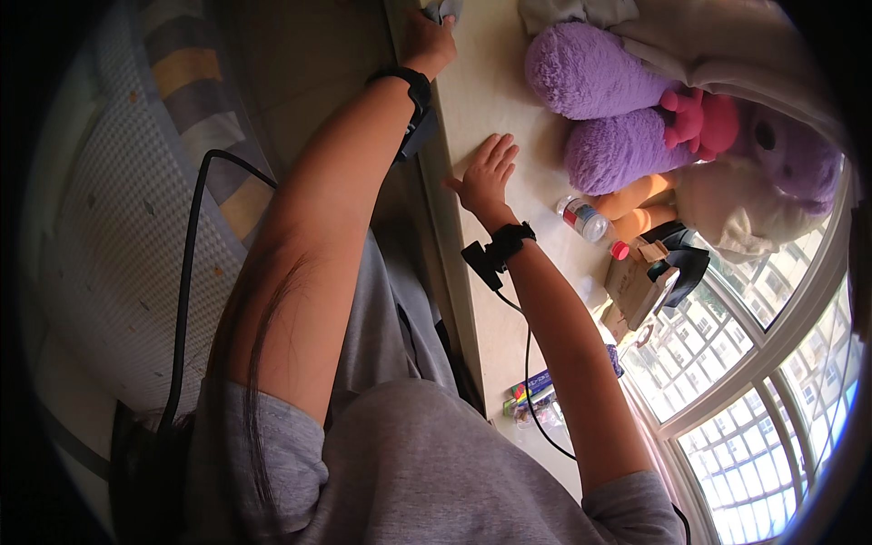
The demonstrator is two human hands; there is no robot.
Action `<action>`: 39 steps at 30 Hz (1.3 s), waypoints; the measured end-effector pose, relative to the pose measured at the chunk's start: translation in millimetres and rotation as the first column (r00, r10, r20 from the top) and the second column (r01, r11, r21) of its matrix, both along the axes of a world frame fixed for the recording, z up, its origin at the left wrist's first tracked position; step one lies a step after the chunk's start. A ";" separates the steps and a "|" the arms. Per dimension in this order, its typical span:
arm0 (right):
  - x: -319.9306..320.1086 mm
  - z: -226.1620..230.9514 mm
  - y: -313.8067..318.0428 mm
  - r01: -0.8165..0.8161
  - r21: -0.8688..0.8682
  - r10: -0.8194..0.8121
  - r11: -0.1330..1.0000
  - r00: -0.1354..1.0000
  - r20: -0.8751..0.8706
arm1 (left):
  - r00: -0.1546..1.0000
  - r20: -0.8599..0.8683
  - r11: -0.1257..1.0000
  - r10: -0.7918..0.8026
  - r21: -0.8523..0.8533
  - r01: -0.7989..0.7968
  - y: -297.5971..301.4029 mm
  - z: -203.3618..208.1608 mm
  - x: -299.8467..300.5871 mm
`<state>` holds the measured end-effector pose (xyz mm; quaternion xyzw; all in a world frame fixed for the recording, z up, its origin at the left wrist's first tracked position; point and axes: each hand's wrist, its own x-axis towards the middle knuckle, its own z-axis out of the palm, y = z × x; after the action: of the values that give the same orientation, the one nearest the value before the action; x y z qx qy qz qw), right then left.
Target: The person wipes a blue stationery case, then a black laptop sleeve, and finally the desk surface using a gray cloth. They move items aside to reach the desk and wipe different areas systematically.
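My left hand [430, 41] is stretched far forward to the edge of the pale ledge [481, 86]. Its fingers close on a small crumpled grey cloth [443, 11], partly cut off by the top of the picture. My right hand [485, 179] rests palm down on the ledge, fingers spread and holding nothing. To the right of it lies a clear plastic bottle [583, 218] with a label. Big fluffy purple plush toys [590, 71] sit beyond the right hand. Each wrist wears a black strap with a small device.
A pink plush toy [698, 123], orange plush legs [640, 202] and a box [639, 286] crowd the window side. Colourful packages [536, 391] lie nearer me. A black cable [530, 363] trails from my right wrist; another cable [193, 241] loops beside the patterned bedding [127, 254].
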<state>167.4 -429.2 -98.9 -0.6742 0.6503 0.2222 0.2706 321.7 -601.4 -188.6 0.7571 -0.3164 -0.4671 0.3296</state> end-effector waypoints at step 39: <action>-137.7 66.0 299.3 0.322 -0.490 0.064 0.810 0.783 0.619 | 0.760 -0.612 0.771 -0.218 0.370 0.519 407.0 94.9 -176.2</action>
<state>29.7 -129.9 -32.8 -0.7093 0.6102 -0.2321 0.2658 145.5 -194.3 -93.7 0.5739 -0.2217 -0.7838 0.0848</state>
